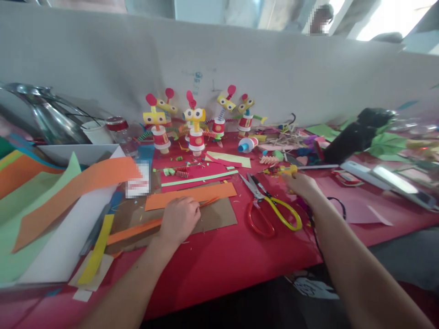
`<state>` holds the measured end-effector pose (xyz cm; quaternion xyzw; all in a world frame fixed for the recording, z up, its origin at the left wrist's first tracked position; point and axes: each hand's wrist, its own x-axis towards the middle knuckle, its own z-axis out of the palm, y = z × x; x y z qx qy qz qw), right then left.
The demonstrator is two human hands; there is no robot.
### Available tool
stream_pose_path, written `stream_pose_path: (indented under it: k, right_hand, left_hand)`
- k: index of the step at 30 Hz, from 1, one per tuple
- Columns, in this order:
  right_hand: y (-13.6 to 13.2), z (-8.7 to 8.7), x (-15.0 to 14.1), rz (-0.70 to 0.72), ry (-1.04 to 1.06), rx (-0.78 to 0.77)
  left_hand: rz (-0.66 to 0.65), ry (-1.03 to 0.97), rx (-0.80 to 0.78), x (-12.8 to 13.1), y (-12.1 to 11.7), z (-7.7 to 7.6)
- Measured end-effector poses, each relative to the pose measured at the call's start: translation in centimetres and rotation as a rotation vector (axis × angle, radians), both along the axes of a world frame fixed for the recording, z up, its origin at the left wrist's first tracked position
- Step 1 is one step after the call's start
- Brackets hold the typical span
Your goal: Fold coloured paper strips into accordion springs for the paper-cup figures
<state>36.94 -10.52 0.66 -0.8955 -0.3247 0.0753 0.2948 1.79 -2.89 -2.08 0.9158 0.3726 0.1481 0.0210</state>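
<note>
My left hand is closed on a narrow orange paper strip, resting over a brown cardboard piece. Just beyond it lies a wider orange paper strip. Out to the right, my right hand has its fingers curled at a yellow glue gun; they are somewhat blurred, and the grip is partly hidden. Between my hands, scissors with one red and one yellow handle lie with their blades slightly apart. A pale green paper strip lies behind the orange one.
Several paper-cup figures stand against the grey partition. Coloured sheets fill a white box at left, near a metal jug and a lidded jar. A black bottle-like object and paper scraps lie right.
</note>
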Motion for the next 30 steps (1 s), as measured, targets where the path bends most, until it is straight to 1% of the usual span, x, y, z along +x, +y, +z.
stream_pose_path:
  k: [2,3,4,6,8,10,11,12,13,14,15,17,19,23,26,27,28,29,30]
  right_hand:
    - [0.0,0.5,-1.2,-0.016,-0.028,0.054]
    - [0.1,0.7,-2.4,0.009,-0.028,0.104]
    - [0.3,0.8,-4.0,0.062,-0.013,0.159]
    - [1.3,0.7,-8.2,0.244,0.100,0.234]
    - [2.8,0.2,-12.9,0.456,0.265,0.265]
    - [4.3,-0.6,-17.0,0.635,0.443,0.287]
    - [4.9,-1.0,-18.6,0.738,0.708,0.348]
    - [5.3,-1.4,-19.8,0.772,0.903,0.413]
    - [5.7,-1.8,-20.6,0.766,1.035,0.463]
    - [5.8,-2.1,-21.1,0.740,1.130,0.502]
    - [5.9,-2.4,-21.4,0.706,1.161,0.523]
    - [5.7,-2.5,-21.2,0.664,1.145,0.531]
    - [5.5,-2.3,-20.6,0.653,1.113,0.533]
    - [5.5,-1.7,-18.4,0.572,1.020,0.570]
    - [5.6,-1.5,-16.5,0.429,0.916,0.679]
    - [5.6,-1.5,-16.1,0.376,0.815,0.733]
    - [5.6,-1.5,-15.9,0.358,0.675,0.766]
    - [5.5,-1.4,-15.8,0.386,0.503,0.771]
    - [5.5,-1.4,-15.9,0.458,0.314,0.748]
  left_hand:
    - [0.060,-0.087,-0.033,-0.1,0.3,0.2]
    - [0.091,-0.141,-0.058,-0.2,0.4,0.5]
    - [0.114,-0.198,-0.085,-0.3,0.6,0.7]
    - [0.139,-0.313,-0.141,-0.8,1.0,1.4]
    - [0.136,-0.426,-0.226,-1.3,1.4,2.0]
    - [0.123,-0.513,-0.345,-1.7,1.7,2.4]
    - [0.117,-0.544,-0.404,-1.8,1.8,2.6]
    - [0.110,-0.566,-0.452,-1.9,1.9,2.7]
    - [0.107,-0.577,-0.484,-1.9,1.9,2.8]
    - [0.107,-0.578,-0.501,-1.9,1.9,2.8]
    - [0.110,-0.572,-0.505,-1.8,1.8,2.9]
    - [0.123,-0.543,-0.501,-1.7,1.7,2.9]
    - [0.141,-0.528,-0.507,-1.5,1.6,2.9]
    - [0.189,-0.520,-0.507,-1.7,1.7,2.8]
    - [0.243,-0.463,-0.390,-2.0,2.0,2.7]
    - [0.254,-0.437,-0.331,-2.1,2.0,2.6]
    - [0.259,-0.409,-0.270,-2.1,2.1,2.5]
    - [0.256,-0.379,-0.211,-2.1,2.0,2.4]
    - [0.241,-0.343,-0.157,-2.1,2.0,2.3]
